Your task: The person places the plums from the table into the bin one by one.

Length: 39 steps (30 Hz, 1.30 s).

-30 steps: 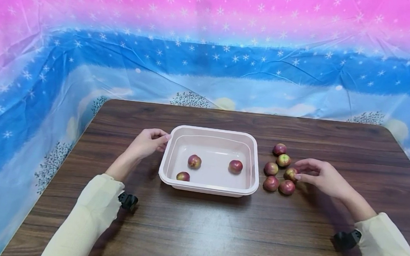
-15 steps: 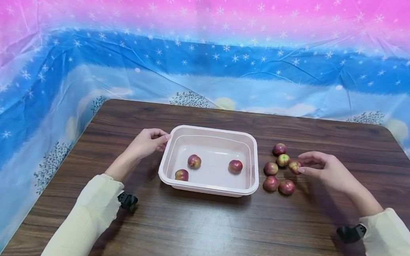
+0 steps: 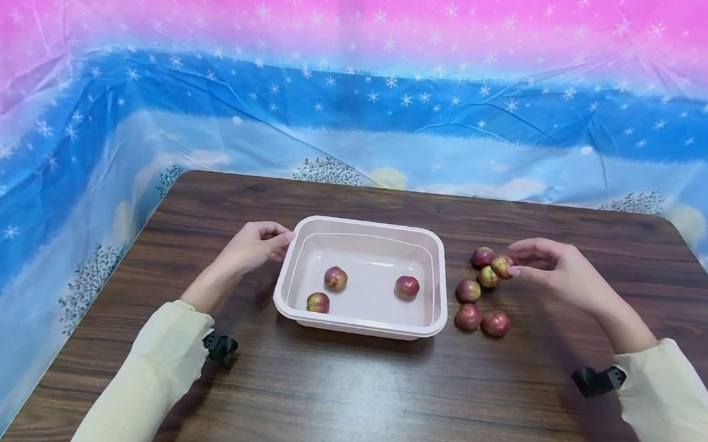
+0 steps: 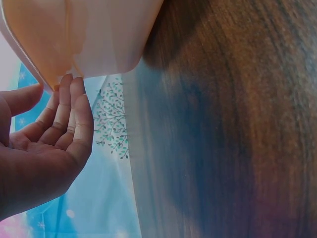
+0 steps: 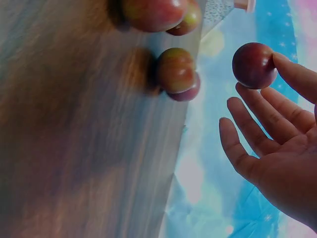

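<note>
My right hand (image 3: 563, 273) pinches a red-and-yellow plum (image 3: 501, 266) between thumb and fingertips, lifted off the table. The right wrist view shows this held plum (image 5: 253, 65) against the backdrop, with the lower fingers spread. At the pale pink plastic box (image 3: 359, 326), my left hand (image 3: 256, 247) grips the left rim. Up close in the left wrist view, the thumb is at the rim and the fingertips (image 4: 78, 87) lie under it. Three plums lie apart inside the box, one of them (image 3: 335, 278) left of its middle.
Several loose plums (image 3: 468, 316) lie on the wooden table (image 3: 341, 398) right of the box, below and beside my right hand. Behind the table's far edge hangs a snowflake-patterned cloth (image 3: 362, 105). A black wrist camera (image 3: 598, 380) sits under the right cuff.
My right hand has picked the plum off the table, raised it and brought it slightly left over the others. The plum near the box's front has rolled a little. My left hand stays put.
</note>
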{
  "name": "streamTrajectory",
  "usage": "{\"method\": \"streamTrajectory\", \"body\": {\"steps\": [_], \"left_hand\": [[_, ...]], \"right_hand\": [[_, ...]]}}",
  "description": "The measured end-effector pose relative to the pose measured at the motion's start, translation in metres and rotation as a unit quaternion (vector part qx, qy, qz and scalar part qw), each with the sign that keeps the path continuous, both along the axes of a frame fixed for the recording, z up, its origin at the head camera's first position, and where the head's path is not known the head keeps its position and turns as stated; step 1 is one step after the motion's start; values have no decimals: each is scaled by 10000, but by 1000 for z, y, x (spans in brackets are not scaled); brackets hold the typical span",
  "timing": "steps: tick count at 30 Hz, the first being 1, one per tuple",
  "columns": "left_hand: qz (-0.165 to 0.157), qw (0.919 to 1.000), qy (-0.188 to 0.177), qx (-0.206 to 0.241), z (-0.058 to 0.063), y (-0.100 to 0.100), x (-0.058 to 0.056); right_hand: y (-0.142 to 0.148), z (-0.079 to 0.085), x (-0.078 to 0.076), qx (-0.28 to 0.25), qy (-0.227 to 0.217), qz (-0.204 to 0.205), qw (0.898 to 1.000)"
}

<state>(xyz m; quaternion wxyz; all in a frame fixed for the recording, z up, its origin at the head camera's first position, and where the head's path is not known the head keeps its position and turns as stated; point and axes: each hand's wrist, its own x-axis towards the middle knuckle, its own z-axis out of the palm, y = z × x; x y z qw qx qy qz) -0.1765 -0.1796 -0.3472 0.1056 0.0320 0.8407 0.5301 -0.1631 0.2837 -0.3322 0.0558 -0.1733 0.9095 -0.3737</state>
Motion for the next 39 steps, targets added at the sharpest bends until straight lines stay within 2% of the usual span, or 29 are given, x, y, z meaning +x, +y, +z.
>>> {"method": "streamTrajectory", "body": {"steps": [10, 17, 24, 34, 39], "left_hand": [[4, 10000, 11, -56, 0, 0, -1], [9, 9998, -38, -175, 1, 0, -1], [8, 9999, -41, -162, 1, -1, -1], [-14, 10000, -11, -98, 2, 0, 0], [-32, 9999, -11, -112, 1, 0, -1]], "right_hand": [[-19, 13, -7, -174, 118, 192, 9996], [-33, 17, -11, -168, 54, 35, 9998], [-42, 23, -15, -119, 135, 366, 9992], [-56, 29, -19, -160, 141, 546, 9983], [-65, 30, -18, -206, -4, 600, 9980]]}}
